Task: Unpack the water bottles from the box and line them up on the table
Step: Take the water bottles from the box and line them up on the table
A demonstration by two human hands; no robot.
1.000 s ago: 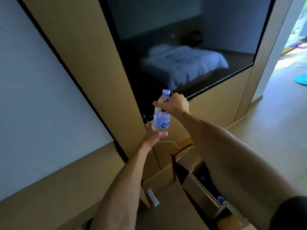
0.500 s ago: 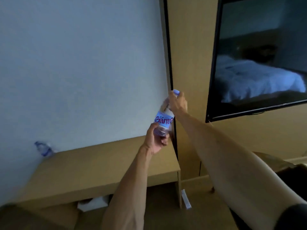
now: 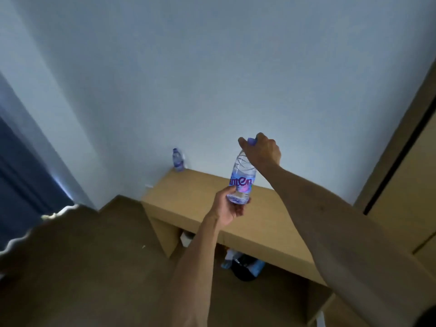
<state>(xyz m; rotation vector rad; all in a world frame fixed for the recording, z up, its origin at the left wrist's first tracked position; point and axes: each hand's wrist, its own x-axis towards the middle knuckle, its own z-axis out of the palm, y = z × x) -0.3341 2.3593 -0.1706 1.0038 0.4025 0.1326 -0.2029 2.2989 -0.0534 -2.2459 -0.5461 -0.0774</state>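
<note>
Both hands hold one water bottle (image 3: 241, 179) upright above the table (image 3: 195, 197): the right hand (image 3: 262, 151) pinches its cap, the left hand (image 3: 227, 206) cups its base. A second bottle (image 3: 178, 160) stands at ten o'clock, on the table's far corner against the wall (image 3: 212, 67).

The single head-worn camera looked forward and down, close over both outstretched forearms, toward the table (image 3: 200, 192) against the wall (image 3: 212, 67).

Two bottles total: one (image 3: 241, 179) held up near the middle, one (image 3: 178, 160) standing at the surface's (image 3: 195, 192) far left corner. One surface. Two hands, left (image 3: 227, 207) and right (image 3: 262, 151).
</note>
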